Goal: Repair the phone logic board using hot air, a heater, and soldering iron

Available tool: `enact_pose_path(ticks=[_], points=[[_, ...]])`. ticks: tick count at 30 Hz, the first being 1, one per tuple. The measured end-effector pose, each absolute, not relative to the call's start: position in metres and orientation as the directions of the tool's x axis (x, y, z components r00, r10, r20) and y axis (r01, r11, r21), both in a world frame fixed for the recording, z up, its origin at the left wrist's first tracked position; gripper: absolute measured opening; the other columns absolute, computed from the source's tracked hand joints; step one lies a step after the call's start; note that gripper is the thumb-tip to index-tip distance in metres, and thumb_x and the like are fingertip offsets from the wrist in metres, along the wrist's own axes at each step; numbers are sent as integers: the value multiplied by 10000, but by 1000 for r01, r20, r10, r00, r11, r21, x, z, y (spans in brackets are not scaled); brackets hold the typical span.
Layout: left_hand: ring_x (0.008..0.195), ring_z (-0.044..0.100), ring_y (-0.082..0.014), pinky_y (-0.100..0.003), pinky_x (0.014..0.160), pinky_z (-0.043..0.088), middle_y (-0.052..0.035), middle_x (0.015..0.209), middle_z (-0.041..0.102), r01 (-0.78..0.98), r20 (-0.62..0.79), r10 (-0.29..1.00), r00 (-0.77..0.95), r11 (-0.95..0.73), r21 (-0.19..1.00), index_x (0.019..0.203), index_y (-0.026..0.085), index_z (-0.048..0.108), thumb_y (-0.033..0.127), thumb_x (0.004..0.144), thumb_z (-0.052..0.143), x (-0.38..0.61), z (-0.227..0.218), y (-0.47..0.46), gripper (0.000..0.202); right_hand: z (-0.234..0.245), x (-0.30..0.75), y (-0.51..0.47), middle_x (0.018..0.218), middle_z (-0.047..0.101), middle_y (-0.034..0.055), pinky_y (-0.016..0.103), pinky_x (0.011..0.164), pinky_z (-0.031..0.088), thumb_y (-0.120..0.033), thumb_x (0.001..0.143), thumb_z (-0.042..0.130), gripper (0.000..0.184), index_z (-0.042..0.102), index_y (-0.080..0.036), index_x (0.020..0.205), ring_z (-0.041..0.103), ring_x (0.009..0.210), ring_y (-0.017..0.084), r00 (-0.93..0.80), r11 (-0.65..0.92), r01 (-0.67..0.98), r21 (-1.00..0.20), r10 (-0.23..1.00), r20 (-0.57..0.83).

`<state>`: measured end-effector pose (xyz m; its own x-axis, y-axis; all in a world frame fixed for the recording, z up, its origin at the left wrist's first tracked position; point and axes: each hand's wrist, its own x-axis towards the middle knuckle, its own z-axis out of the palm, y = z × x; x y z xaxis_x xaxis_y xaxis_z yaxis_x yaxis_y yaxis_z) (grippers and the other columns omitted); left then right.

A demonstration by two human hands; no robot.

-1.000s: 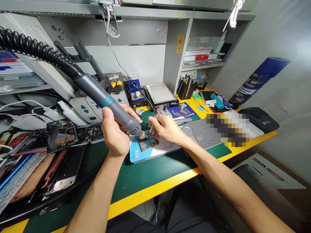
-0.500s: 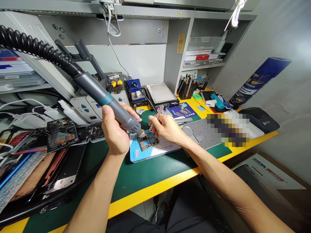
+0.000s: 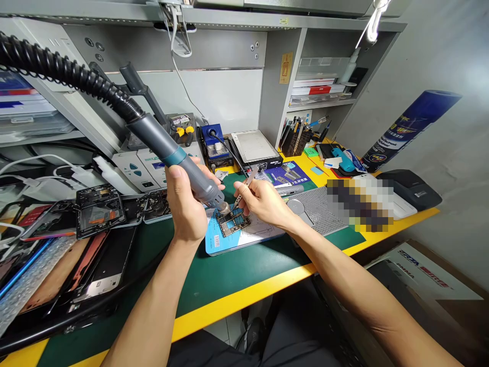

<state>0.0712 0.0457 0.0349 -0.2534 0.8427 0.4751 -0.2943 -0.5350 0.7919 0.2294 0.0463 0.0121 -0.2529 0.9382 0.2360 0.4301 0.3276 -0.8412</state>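
Electronics repair workshop, hot-air gun (image 3: pixel 173 153), circuit board (image 3: pixel 225 229), dismantled phones (image 3: pixel 100 216)

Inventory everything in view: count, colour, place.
board: 1, dark, on box
box: 1, blue and white, under board
mat: 1, green, under box
heat gun: 1, grey, nozzle at board
tweezers: 1, silver, tips near board
phone parts: many, mostly black, left
iron stand: 1, blue, back centre
flat unit: 1, silver, back centre
pen holder: 1, black, back right
spray can: 1, blue, far right
carton: 1, brown and white, lower right
left hand: 1, bare, around heat gun
right hand: 1, bare, holding tweezers
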Motion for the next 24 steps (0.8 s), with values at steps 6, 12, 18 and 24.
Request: enact_pose_path(ticks=[6,12,18,24], points=[[634,617,-182,-315,554,528,-18,763,609,-252,487,830,-272,-550,796,1080,267,620,636,922,477,73,35,44,426,11,229,47,619,655,23,239,558,433,-531,1034,422,461,614,-162,834,630,555,135,-257,333,426,-841,936,241],[615,606,-175,-316,565,538,-10,737,600,-249,500,812,-301,-573,781,1074,251,610,645,918,479,73,35,44,444,9,229,47,626,655,27,242,551,429,-552,1029,416,477,621,-167,836,625,555,141,-251,330,428,-842,938,240],[615,614,-197,-347,558,538,-20,736,594,-270,475,826,-305,-553,788,1038,290,633,675,879,518,71,36,44,432,8,229,47,645,666,34,244,544,429,-558,1029,410,483,628,-165,852,632,567,147,-256,324,425,-845,939,231],[626,614,-199,-350,553,545,-23,732,592,-272,476,828,-296,-551,789,1046,281,629,677,880,511,70,36,44,445,8,229,48,611,648,19,247,544,427,-549,1032,408,478,619,-165,842,606,526,136,-254,338,418,-843,935,248]])
